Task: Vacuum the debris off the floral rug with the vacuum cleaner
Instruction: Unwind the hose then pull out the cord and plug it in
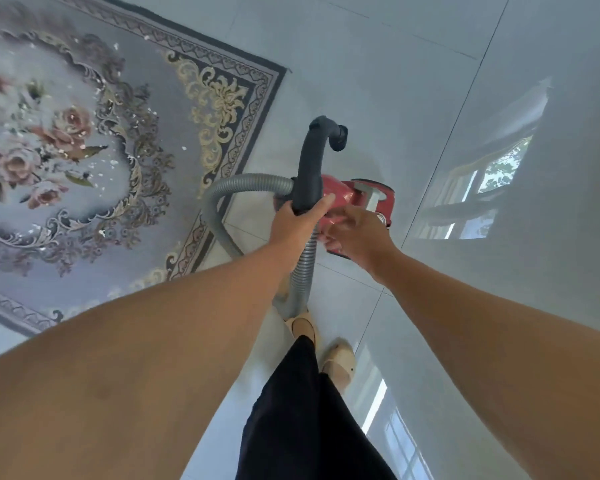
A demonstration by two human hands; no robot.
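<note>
The floral rug [94, 143] lies on the left, grey-blue with pink roses and gold corner scrolls, and small white bits of debris [132, 124] are scattered over its middle. A red canister vacuum cleaner [361, 197] sits on the tiles just right of the rug's corner. My left hand [297, 221] grips the dark curved hose handle [312, 161], whose open end points away from me. The grey ribbed hose [243, 183] loops from the handle down toward my feet. My right hand [355, 230] hovers over the red canister with fingers loosely spread, holding nothing.
Glossy pale floor tiles [430, 81] spread to the right and far side, showing window reflections. My feet in beige slippers [338, 362] and a dark trouser leg [302, 410] stand just behind the vacuum. The hose loop lies near the rug's edge.
</note>
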